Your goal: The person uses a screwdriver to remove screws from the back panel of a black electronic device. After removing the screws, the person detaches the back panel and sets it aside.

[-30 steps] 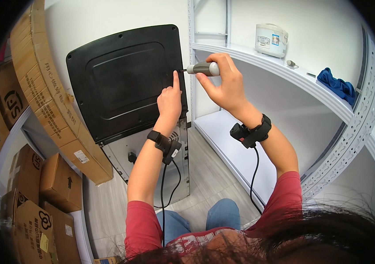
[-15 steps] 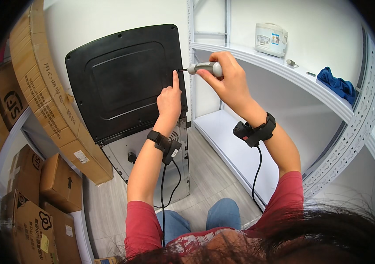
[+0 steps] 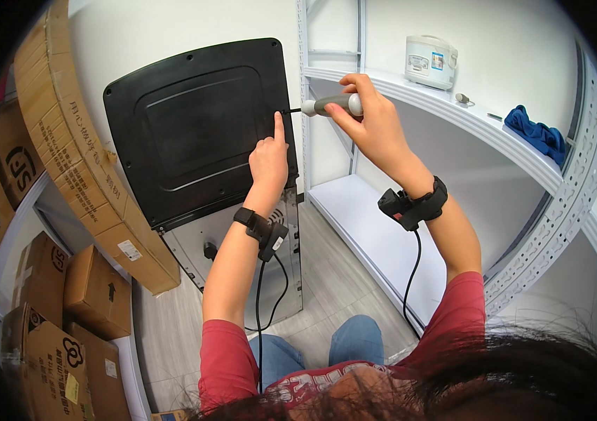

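A black plastic panel (image 3: 197, 116) with a raised rectangular outline and holes along its edge tops a grey metal cabinet (image 3: 242, 256). My left hand (image 3: 269, 163) holds nothing. Its index finger points up against the panel's right edge, while the other fingers curl in. My right hand (image 3: 379, 126) grips a screwdriver (image 3: 330, 106) by its grey and white handle, between thumb and fingers. The thin dark shaft lies sideways toward the panel edge, its tip beside my left index fingertip. Whether the tip sits in a screw is too small to tell.
White metal shelving (image 3: 410, 88) curves round on the right, bearing a rice cooker (image 3: 430, 62) and a blue cloth (image 3: 535, 133). A tall cardboard box (image 3: 95, 154) leans left of the cabinet; more cartons (image 3: 98, 291) stand on the left. Cables hang from both wrist straps.
My right hand has shifted slightly right with the screwdriver, and more of the shaft shows between handle and panel. The left hand has stayed in place.
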The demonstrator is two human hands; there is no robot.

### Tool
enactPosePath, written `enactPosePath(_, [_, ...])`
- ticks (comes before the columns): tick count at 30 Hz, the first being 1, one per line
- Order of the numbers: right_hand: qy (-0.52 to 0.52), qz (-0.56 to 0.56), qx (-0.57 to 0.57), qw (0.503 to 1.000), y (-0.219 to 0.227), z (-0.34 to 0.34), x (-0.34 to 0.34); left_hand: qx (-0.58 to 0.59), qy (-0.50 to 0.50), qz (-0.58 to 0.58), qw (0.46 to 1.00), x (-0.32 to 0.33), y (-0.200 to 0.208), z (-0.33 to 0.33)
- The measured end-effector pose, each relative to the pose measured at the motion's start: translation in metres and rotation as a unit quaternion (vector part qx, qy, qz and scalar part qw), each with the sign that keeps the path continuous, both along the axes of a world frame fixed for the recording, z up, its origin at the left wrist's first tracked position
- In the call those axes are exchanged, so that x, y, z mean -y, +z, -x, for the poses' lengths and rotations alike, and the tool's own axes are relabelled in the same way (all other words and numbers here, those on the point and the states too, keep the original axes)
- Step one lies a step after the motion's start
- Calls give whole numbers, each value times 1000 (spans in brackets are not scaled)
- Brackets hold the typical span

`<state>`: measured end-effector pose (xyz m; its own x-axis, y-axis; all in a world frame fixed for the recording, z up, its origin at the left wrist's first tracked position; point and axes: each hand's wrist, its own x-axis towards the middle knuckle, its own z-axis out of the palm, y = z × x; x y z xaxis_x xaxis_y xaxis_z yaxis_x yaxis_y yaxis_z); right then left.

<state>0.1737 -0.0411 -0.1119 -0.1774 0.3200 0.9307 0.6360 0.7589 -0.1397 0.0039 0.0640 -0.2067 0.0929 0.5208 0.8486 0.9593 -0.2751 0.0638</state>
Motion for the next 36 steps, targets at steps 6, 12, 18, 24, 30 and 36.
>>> enactPosePath(6, [51, -61, 41, 996, 1, -2, -1, -1, -1, 1, 1000, -1, -1, 1])
enactPosePath(12, [-15, -61, 38, 997, -3, 6, 2, 0, -3, -3, 1000, -1, -1, 1])
enactPosePath(18, [-18, -159, 73, 984, 0, 4, -6, -4, 0, -3, 1000, -1, 0, 1])
enactPosePath(24, [-25, -145, 61, 987, -6, 8, -12, -4, 4, 2, 1000, -1, 0, 0])
enactPosePath(30, [4, -199, 63, 978, -7, 10, -11, -4, 1, 6, 1000, -2, 0, 1])
enactPosePath(36, [5, -166, 38, 985, -8, 9, -19, -7, 1, 0, 1000, 0, 0, 0])
